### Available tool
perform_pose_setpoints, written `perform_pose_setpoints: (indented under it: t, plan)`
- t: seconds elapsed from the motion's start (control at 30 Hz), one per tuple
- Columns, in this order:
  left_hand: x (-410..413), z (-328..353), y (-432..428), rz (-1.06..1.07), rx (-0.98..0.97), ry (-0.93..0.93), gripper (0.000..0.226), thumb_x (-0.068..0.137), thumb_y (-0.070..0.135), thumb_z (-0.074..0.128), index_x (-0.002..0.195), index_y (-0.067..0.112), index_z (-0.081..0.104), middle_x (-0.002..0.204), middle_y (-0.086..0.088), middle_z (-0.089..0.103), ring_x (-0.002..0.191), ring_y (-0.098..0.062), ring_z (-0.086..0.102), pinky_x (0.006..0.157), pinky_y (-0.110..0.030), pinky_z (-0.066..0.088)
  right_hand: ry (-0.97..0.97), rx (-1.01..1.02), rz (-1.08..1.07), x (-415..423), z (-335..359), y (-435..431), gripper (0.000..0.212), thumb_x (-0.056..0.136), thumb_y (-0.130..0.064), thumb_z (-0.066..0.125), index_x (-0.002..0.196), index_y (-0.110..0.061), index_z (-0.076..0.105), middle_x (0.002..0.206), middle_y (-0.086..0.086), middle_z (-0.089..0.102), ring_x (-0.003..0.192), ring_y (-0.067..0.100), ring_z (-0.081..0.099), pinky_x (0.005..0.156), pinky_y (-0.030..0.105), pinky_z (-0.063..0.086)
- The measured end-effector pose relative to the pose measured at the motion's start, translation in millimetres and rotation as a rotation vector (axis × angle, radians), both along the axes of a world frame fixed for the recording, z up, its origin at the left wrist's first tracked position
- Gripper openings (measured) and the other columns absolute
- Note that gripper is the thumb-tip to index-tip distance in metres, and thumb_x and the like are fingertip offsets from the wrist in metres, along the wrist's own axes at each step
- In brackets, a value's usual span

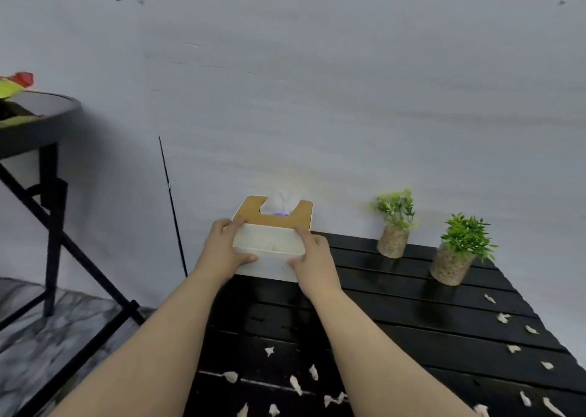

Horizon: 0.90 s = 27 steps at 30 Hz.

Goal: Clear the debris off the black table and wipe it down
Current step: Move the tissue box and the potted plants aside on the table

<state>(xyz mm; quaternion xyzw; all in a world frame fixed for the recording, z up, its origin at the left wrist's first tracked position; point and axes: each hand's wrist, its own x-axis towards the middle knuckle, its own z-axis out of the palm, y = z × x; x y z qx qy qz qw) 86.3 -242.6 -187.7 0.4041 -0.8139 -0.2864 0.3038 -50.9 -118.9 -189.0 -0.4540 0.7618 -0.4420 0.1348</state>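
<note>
Gripping the tissue box by its short sides, both hands, left and right, are closed around it; light, rigid, smooth-walled. Paper scraps lie on the tabletop nearer than the box, flimsy, best pinched or swept.

No text, label, brand, number or sign can be read anywhere, neither on the tissue box nor on the two plant pots right of it.
</note>
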Motion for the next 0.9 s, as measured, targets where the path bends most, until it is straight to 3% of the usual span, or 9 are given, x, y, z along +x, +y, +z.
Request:
perform_pose_setpoints:
  t: [0.17,0.3,0.43,0.53,0.57,0.67,0.77,0.83,0.9]
  plan:
    - [-7.3,6.8,-1.4,0.01,0.022,-0.137,0.083,0.077,0.017,0.07,0.144,0.021,0.022,0.152,-0.007,0.019,0.135,-0.029,0.031,0.111,-0.038,0.028,0.001,0.121,0.037,-4.1,10.3,-1.4,0.075,0.084,0.009,0.037,0.143,-0.036,0.024,0.145,0.004,0.031,0.12,0.024,0.044,0.082,0.028,0.043]
    - [-6.4,14.2,17.4,0.079,0.098,-0.178,0.086,0.078,0.025,0.068,0.145,0.031,0.013,0.157,-0.002,-0.002,0.135,-0.032,0.029,0.108,-0.045,0.032,-0.088,0.078,0.109,-12.4,13.2,24.0,0.076,0.085,-0.003,0.052,0.144,-0.037,0.018,0.15,-0.004,0.027,0.129,0.02,0.039,0.097,0.03,0.041]
    - [-29.0,17.4,65.7,0.241,-0.18,-0.051,0.049,0.08,0.028,0.059,0.127,0.022,0.043,0.144,-0.006,0.032,0.126,-0.032,0.036,0.094,-0.049,0.039,-0.213,-0.084,-0.051,-37.8,4.5,80.7,0.049,0.086,-0.024,0.059,0.129,-0.039,0.042,0.122,-0.015,0.048,0.1,0.005,0.054,0.071,0.014,0.041]
    - [-72.1,16.6,105.4,0.065,-0.291,0.064,0.027,0.082,0.025,0.057,0.108,0.019,0.053,0.12,-0.004,0.049,0.112,-0.029,0.043,0.085,-0.042,0.04,-0.233,-0.161,-0.239,-74.8,-4.9,127.7,0.019,0.086,-0.031,0.059,0.104,-0.035,0.055,0.094,-0.016,0.057,0.08,0.005,0.056,0.062,0.013,0.04]
    - [-89.4,15.9,115.9,-0.034,-0.251,0.11,0.024,0.082,0.025,0.057,0.105,0.02,0.053,0.115,-0.002,0.051,0.109,-0.026,0.046,0.085,-0.038,0.039,-0.25,-0.18,-0.308,-88.1,-6.5,141.6,0.009,0.086,-0.035,0.059,0.094,-0.032,0.057,0.084,-0.013,0.057,0.074,0.008,0.055,0.06,0.016,0.04]
    - [-138.4,14.8,138.6,-0.254,0.107,0.267,0.024,0.083,0.031,0.06,0.104,0.027,0.049,0.106,0.006,0.054,0.103,-0.015,0.053,0.085,-0.028,0.04,-0.342,-0.187,-0.478,-129.1,-13.8,168.8,0.021,0.084,-0.047,0.058,0.086,-0.026,0.058,0.078,-0.008,0.057,0.07,0.008,0.054,0.058,0.024,0.04]
    - [-180.7,1.8,146.2,-0.266,0.328,0.281,0.04,0.079,0.045,0.063,0.111,0.029,0.047,0.112,0.004,0.055,0.105,-0.013,0.053,0.082,-0.027,0.039,-0.358,-0.197,-0.578,-164.6,-22.5,177.6,0.04,0.08,-0.05,0.063,0.106,-0.021,0.055,0.089,-0.007,0.056,0.08,0.009,0.056,0.065,0.028,0.046]
    - [-204.9,-3.7,143.8,-0.227,0.411,0.289,0.056,0.076,0.05,0.064,0.122,0.026,0.043,0.123,0.0,0.051,0.111,-0.014,0.049,0.085,-0.028,0.037,-0.352,-0.209,-0.595,-184.1,-26.1,174.9,0.058,0.074,-0.051,0.068,0.119,-0.019,0.049,0.1,-0.003,0.054,0.091,0.017,0.057,0.08,0.039,0.051]
    - [-227.7,-6.2,136.4,-0.198,0.494,0.318,0.075,0.073,0.052,0.066,0.134,0.023,0.035,0.135,-0.003,0.044,0.121,-0.018,0.043,0.09,-0.029,0.034,-0.348,-0.223,-0.577,-200.3,-28.6,168.4,0.076,0.068,-0.055,0.072,0.128,-0.02,0.043,0.114,0.0,0.051,0.104,0.019,0.055,0.088,0.04,0.048]
